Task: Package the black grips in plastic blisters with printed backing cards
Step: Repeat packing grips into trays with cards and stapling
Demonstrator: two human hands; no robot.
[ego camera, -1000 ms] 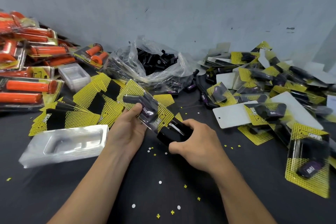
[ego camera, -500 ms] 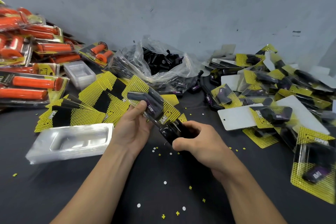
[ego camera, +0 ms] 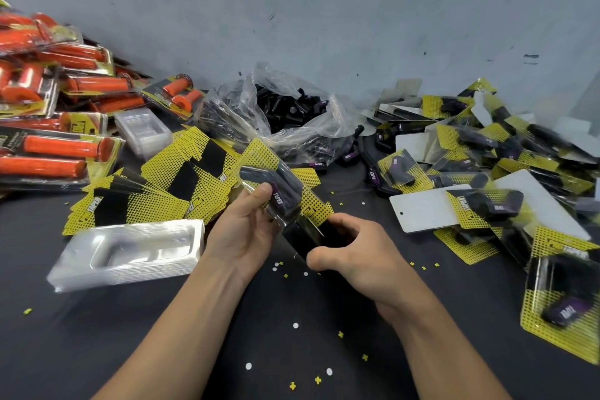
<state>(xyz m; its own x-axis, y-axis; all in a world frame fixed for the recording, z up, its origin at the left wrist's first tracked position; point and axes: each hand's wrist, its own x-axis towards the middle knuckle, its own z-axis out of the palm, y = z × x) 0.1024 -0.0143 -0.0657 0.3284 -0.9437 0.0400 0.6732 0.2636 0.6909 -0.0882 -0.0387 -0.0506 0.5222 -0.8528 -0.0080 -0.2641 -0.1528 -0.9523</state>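
Note:
My left hand holds a clear blister pack with a black grip inside and a yellow dotted backing card behind it, thumb pressed on the blister. My right hand grips the lower black end of that pack, fingers curled round it. Loose yellow-and-black backing cards lie fanned out to the left. A stack of empty clear blisters sits at the front left. A clear bag of loose black grips lies by the wall.
Packaged orange grips pile up at far left. A heap of finished black-grip packs covers the right side, one pack near the right edge. A second small blister stack sits behind the cards. Paper punch bits dot the dark table.
Both hands have stayed on the pack and shifted slightly; the pack has tilted a little more upright. The view has moved a bit closer.

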